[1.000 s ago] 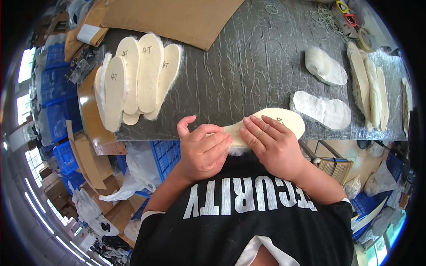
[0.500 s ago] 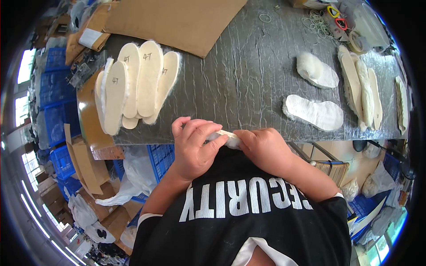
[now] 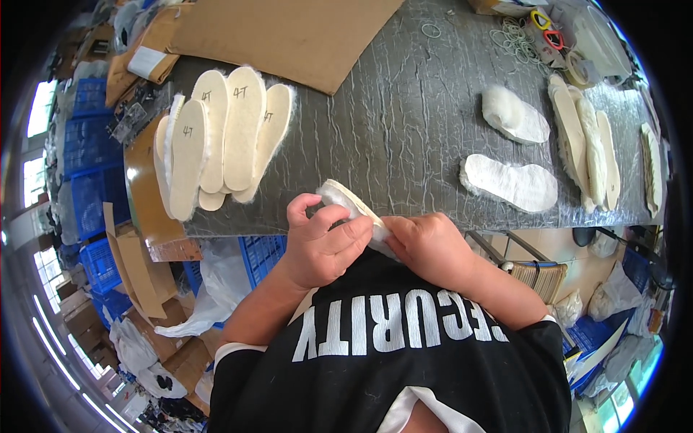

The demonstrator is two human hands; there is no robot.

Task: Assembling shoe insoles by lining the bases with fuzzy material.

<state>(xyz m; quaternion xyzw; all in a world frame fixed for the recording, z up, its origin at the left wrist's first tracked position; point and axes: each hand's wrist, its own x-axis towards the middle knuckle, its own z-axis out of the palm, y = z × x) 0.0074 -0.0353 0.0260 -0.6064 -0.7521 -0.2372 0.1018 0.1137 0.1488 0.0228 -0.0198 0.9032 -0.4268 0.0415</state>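
Note:
Both of my hands hold a fluffy white insole (image 3: 351,202) with a cream backing, tilted on edge at the table's near edge. My left hand (image 3: 328,238) curls its fingers against the fleecy side. My right hand (image 3: 427,242) pinches the lower end between thumb and fingers. To the left lies a fanned group of several cream insoles (image 3: 242,130), backing side up with handwritten marks. On the right, one white insole (image 3: 510,183) rests fleece side up, and a bent fluffy insole (image 3: 515,115) lies beyond it.
More insoles (image 3: 592,151) stand on edge at the far right, near a tape roll (image 3: 577,66), scissors (image 3: 553,37) and rubber bands (image 3: 514,40). A cardboard sheet (image 3: 281,36) covers the table's back left. Blue crates (image 3: 261,260) and plastic bags (image 3: 216,281) sit below the table edge.
The insole in my hands has swung up, its far end now rising above my left fingers. My left hand has shifted slightly down and its fingers have curled; my right hand keeps its pinch.

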